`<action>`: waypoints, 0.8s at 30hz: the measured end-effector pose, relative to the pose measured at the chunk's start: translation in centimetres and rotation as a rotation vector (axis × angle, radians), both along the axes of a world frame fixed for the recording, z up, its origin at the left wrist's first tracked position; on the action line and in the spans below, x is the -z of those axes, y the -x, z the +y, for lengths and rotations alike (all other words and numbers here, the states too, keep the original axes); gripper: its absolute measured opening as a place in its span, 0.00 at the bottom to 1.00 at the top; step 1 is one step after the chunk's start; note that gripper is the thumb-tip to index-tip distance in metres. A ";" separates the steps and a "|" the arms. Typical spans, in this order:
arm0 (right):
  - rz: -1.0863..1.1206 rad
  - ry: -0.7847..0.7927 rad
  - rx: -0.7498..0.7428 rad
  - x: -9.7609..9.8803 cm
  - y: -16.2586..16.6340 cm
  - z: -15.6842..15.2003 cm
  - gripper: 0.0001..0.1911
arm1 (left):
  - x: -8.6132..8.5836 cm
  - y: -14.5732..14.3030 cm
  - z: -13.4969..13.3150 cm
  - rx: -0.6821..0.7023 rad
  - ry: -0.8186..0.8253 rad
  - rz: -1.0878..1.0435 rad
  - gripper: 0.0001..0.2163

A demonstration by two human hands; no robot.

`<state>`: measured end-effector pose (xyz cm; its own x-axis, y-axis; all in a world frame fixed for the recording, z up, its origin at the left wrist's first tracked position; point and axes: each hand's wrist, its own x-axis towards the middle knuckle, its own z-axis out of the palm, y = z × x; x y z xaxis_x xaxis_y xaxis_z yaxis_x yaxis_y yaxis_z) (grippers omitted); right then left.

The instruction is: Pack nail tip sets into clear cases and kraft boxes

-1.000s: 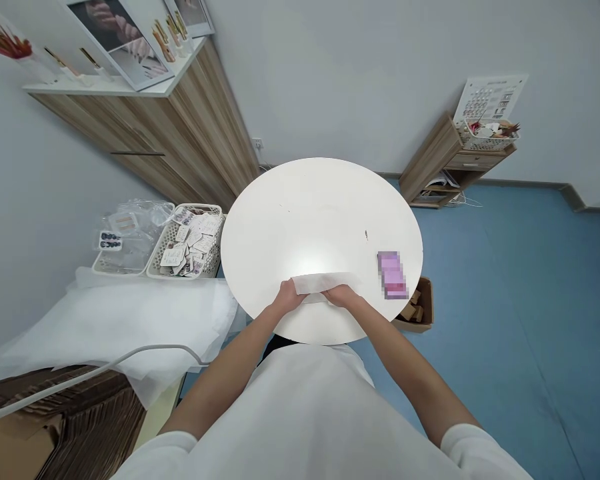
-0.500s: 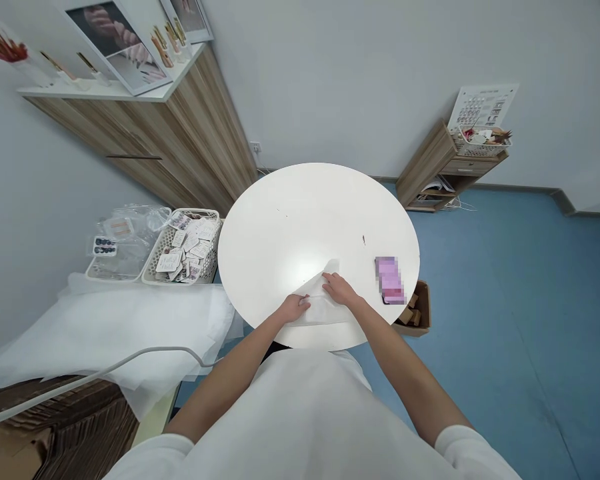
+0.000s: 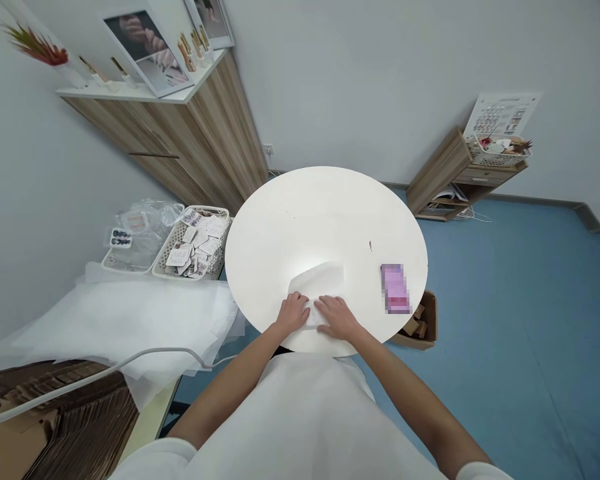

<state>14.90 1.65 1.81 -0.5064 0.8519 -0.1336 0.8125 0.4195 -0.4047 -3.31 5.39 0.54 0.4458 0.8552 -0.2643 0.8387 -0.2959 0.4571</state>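
beyond white sheet: open tabletop | right: pixelated purple object obstructs

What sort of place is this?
Probably a small packing room or workroom: a stack of brown cardboard, a pile of thin white sheets and a white basket full of small cards sit near the round table.

The paper lay on the worktop, left of what seemed a phone; baskets stood left, a box right.
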 end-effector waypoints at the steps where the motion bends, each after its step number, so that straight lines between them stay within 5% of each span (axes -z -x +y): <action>1: -0.017 0.004 -0.015 0.3 0.2 -0.4 0.37 | 0.0 0.0 0.0 0.000 -0.017 0.007 0.13; 4: -0.055 0.005 0.006 0.9 0.6 -0.9 0.40 | -0.1 0.1 -0.3 0.017 -0.026 0.002 0.17; 9: -0.068 0.030 0.035 0.4 0.7 -0.4 0.30 | -1.2 0.4 -0.8 0.097 0.086 0.021 0.23; 13: -0.065 0.175 0.047 0.2 0.2 -0.5 0.29 | -2.1 0.4 -1.4 0.198 0.048 0.054 0.32; 24: 0.229 0.354 0.138 0.0 -1.2 0.8 0.28 | -2.3 0.2 -1.6 0.113 0.051 -0.003 0.23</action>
<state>16.12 2.46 1.83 -0.4413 0.8355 -0.3275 0.7241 0.1160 -0.6798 -3.56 3.78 2.81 0.5393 0.7849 -0.3050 0.8001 -0.3647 0.4762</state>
